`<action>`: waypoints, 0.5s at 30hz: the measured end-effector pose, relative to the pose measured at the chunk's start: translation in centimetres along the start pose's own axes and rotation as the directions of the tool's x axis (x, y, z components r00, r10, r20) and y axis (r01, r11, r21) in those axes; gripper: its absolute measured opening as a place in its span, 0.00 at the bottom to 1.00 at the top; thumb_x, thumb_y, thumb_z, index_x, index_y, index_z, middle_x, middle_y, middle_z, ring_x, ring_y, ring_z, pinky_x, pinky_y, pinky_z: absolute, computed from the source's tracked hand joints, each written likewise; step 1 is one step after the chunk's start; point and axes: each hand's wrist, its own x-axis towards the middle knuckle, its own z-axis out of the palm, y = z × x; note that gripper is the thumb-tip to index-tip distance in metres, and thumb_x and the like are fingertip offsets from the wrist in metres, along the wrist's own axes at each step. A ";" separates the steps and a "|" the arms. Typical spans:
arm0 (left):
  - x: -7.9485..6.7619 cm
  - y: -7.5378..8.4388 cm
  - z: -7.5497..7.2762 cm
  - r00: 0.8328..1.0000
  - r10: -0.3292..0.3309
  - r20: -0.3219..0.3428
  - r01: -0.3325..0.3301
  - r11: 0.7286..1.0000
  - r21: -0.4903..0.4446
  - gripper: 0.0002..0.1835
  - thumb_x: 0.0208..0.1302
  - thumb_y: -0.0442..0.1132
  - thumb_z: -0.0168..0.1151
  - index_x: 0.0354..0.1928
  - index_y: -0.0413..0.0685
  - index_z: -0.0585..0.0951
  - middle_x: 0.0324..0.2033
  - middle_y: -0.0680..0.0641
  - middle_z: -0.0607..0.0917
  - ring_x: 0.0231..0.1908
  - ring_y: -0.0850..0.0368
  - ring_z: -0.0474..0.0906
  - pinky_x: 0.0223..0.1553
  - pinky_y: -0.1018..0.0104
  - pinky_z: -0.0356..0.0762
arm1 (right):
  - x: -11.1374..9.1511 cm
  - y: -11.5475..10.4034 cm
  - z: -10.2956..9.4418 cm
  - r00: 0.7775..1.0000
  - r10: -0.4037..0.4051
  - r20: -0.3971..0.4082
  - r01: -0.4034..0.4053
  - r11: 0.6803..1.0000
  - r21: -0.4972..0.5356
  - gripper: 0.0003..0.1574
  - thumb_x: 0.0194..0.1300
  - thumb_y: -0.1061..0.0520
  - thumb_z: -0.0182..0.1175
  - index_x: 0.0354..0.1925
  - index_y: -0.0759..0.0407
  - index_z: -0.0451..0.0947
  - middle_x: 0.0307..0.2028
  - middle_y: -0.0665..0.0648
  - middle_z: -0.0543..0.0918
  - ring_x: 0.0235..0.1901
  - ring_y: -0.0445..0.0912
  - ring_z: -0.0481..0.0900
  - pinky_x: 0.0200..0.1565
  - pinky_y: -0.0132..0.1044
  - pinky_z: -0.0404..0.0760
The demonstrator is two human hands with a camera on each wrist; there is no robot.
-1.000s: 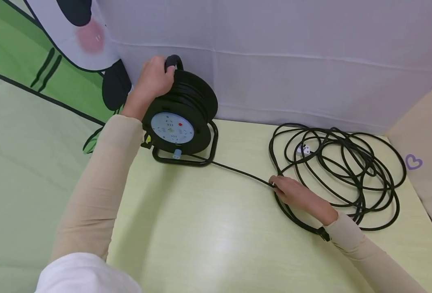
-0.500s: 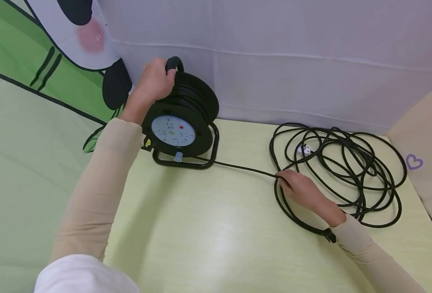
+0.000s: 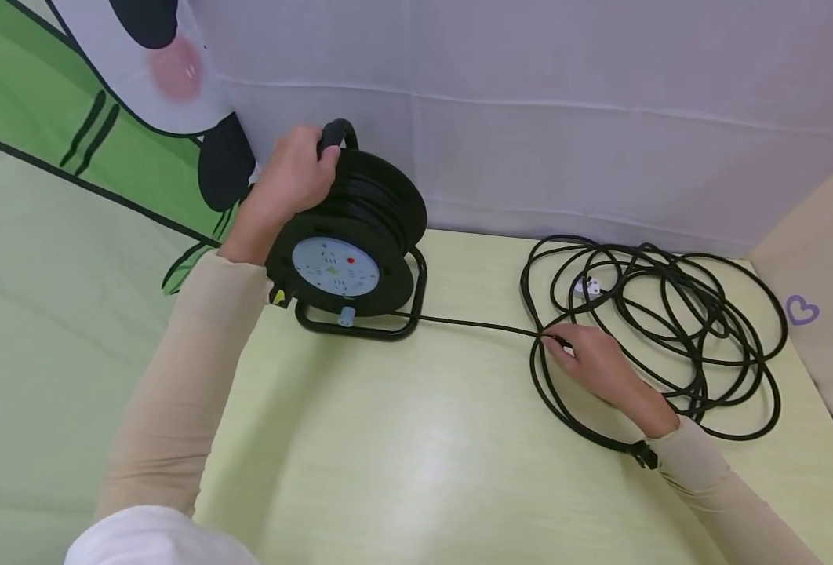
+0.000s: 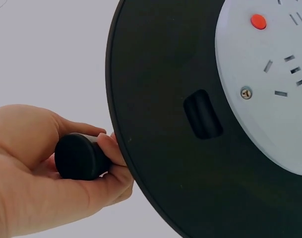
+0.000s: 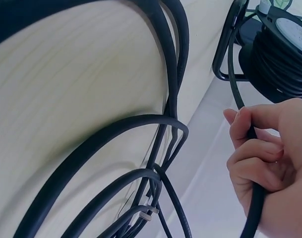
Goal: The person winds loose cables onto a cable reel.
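Note:
At the back left of the table stands a black cable reel (image 3: 388, 227) with a pale round socket panel (image 3: 335, 267) and a red button. My left hand (image 3: 292, 173) grips the reel's top handle (image 3: 333, 135); in the left wrist view, fingers and thumb wrap round the dark handle end (image 4: 77, 156). A black cable (image 3: 473, 323) runs from the reel's base across to my right hand (image 3: 593, 361), which holds it between thumb and curled fingers. In the right wrist view the cable passes through the right hand (image 5: 270, 153), with the wound reel beyond it.
Loose loops of cable (image 3: 699, 329) spread over the right of the table (image 3: 402, 439), with a white plug (image 3: 587, 287) lying among them. A pale curtain (image 3: 565, 149) hangs behind the table. A printed cloth (image 3: 35, 314) covers the left side.
The reel, with my left hand on its handle, has shifted a little nearer and lower in view. My right hand has moved slightly right and the held cable lies flatter.

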 end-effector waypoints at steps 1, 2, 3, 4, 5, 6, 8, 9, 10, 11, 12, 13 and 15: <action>-0.2 0.0 0.0 1.000 0.004 0.003 -0.004 1.000 0.002 0.19 0.83 0.43 0.38 0.50 0.31 0.70 0.38 0.37 0.70 0.37 0.42 0.69 0.36 0.56 0.68 | -0.1 0.0 -0.1 1.000 -0.001 0.002 0.001 1.000 0.006 0.10 0.74 0.59 0.62 0.48 0.63 0.86 0.44 0.60 0.89 0.39 0.53 0.87 0.37 0.50 0.85; -0.3 0.1 0.0 1.000 0.008 0.006 -0.008 1.000 0.000 0.19 0.83 0.43 0.38 0.50 0.31 0.69 0.38 0.37 0.70 0.37 0.42 0.69 0.36 0.56 0.68 | -0.1 0.1 -0.1 1.000 -0.004 0.001 0.004 1.000 0.009 0.10 0.74 0.59 0.62 0.47 0.63 0.86 0.44 0.60 0.89 0.36 0.51 0.86 0.36 0.49 0.84; -0.6 0.1 0.0 1.000 0.012 0.007 -0.012 1.000 -0.002 0.19 0.83 0.43 0.38 0.50 0.31 0.69 0.39 0.37 0.70 0.37 0.42 0.69 0.36 0.56 0.68 | -0.1 0.1 -0.2 1.000 -0.009 0.000 0.009 1.000 0.009 0.10 0.74 0.60 0.62 0.47 0.63 0.86 0.43 0.59 0.89 0.35 0.50 0.86 0.36 0.48 0.83; -0.8 0.2 0.0 1.000 0.016 0.010 -0.016 1.000 -0.005 0.18 0.83 0.43 0.38 0.50 0.31 0.69 0.39 0.37 0.69 0.37 0.42 0.68 0.36 0.56 0.67 | -0.1 0.1 -0.3 1.000 -0.014 -0.002 0.014 1.000 0.010 0.09 0.74 0.60 0.62 0.46 0.63 0.86 0.42 0.59 0.90 0.33 0.48 0.85 0.35 0.47 0.83; -1.0 0.2 0.0 1.000 0.018 0.014 -0.018 1.000 -0.008 0.18 0.83 0.43 0.38 0.51 0.31 0.69 0.39 0.37 0.69 0.37 0.41 0.68 0.36 0.56 0.68 | -0.1 0.2 -0.3 1.000 -0.020 -0.005 0.020 1.000 0.012 0.09 0.74 0.60 0.62 0.46 0.63 0.86 0.41 0.59 0.90 0.31 0.47 0.83 0.34 0.46 0.82; -1.2 0.3 -0.1 1.000 0.021 0.018 -0.020 1.000 -0.013 0.19 0.83 0.43 0.38 0.51 0.30 0.69 0.39 0.37 0.69 0.37 0.41 0.68 0.37 0.56 0.67 | -0.1 0.2 -0.3 1.000 -0.023 -0.007 0.024 1.000 0.014 0.09 0.73 0.60 0.63 0.45 0.63 0.86 0.40 0.58 0.90 0.29 0.45 0.82 0.34 0.46 0.81; -1.7 0.4 -0.1 0.999 0.031 0.020 -0.031 0.999 -0.022 0.18 0.83 0.42 0.38 0.51 0.30 0.68 0.39 0.37 0.69 0.36 0.42 0.67 0.37 0.55 0.67 | -0.1 0.3 -0.4 0.999 -0.028 -0.016 0.028 1.000 0.008 0.08 0.73 0.59 0.63 0.45 0.62 0.87 0.39 0.58 0.90 0.28 0.43 0.81 0.33 0.45 0.81; -1.9 0.5 -0.1 0.999 0.034 0.021 -0.033 0.999 -0.024 0.18 0.83 0.42 0.38 0.51 0.30 0.68 0.39 0.37 0.69 0.35 0.42 0.67 0.37 0.55 0.67 | -0.1 0.3 -0.4 0.999 -0.026 -0.018 0.026 1.000 0.003 0.08 0.73 0.59 0.64 0.44 0.62 0.87 0.39 0.57 0.90 0.27 0.43 0.80 0.33 0.45 0.81; -2.1 0.5 -0.1 0.999 0.035 0.024 -0.034 0.999 -0.028 0.18 0.83 0.43 0.38 0.51 0.30 0.68 0.38 0.37 0.69 0.35 0.43 0.67 0.36 0.55 0.67 | -0.1 0.3 -0.4 1.000 -0.021 -0.018 0.022 1.000 0.002 0.09 0.73 0.58 0.64 0.44 0.62 0.87 0.38 0.57 0.90 0.26 0.42 0.79 0.32 0.44 0.80; -2.4 0.5 -0.1 0.999 0.036 0.025 -0.035 0.999 -0.033 0.18 0.83 0.43 0.38 0.51 0.31 0.68 0.38 0.37 0.69 0.34 0.43 0.67 0.36 0.55 0.67 | -0.1 0.3 -0.5 1.000 -0.020 -0.017 0.020 1.000 -0.002 0.09 0.73 0.58 0.64 0.44 0.62 0.87 0.38 0.57 0.90 0.26 0.42 0.79 0.32 0.44 0.80; -2.7 0.6 0.0 0.999 0.043 0.020 -0.043 0.998 -0.034 0.18 0.83 0.43 0.38 0.51 0.31 0.68 0.38 0.37 0.69 0.33 0.44 0.67 0.35 0.55 0.67 | -0.2 0.3 -0.6 1.000 -0.017 -0.016 0.017 1.000 -0.003 0.09 0.73 0.57 0.64 0.45 0.61 0.87 0.38 0.57 0.90 0.25 0.41 0.79 0.31 0.43 0.80; -2.9 0.7 0.0 0.999 0.047 0.016 -0.047 0.998 -0.033 0.18 0.83 0.42 0.38 0.50 0.31 0.68 0.37 0.37 0.69 0.32 0.44 0.67 0.35 0.55 0.67 | -0.2 0.4 -0.6 1.000 -0.014 -0.016 0.014 1.000 -0.004 0.10 0.73 0.57 0.64 0.45 0.61 0.88 0.39 0.57 0.90 0.25 0.41 0.79 0.31 0.42 0.79; -3.4 0.8 0.1 0.999 0.052 0.009 -0.051 0.998 -0.035 0.18 0.83 0.42 0.38 0.50 0.31 0.68 0.37 0.37 0.69 0.32 0.43 0.67 0.35 0.55 0.67 | -0.3 0.4 -0.7 1.000 -0.011 -0.013 0.011 1.000 -0.002 0.10 0.73 0.56 0.64 0.45 0.61 0.88 0.39 0.57 0.90 0.25 0.42 0.80 0.31 0.42 0.80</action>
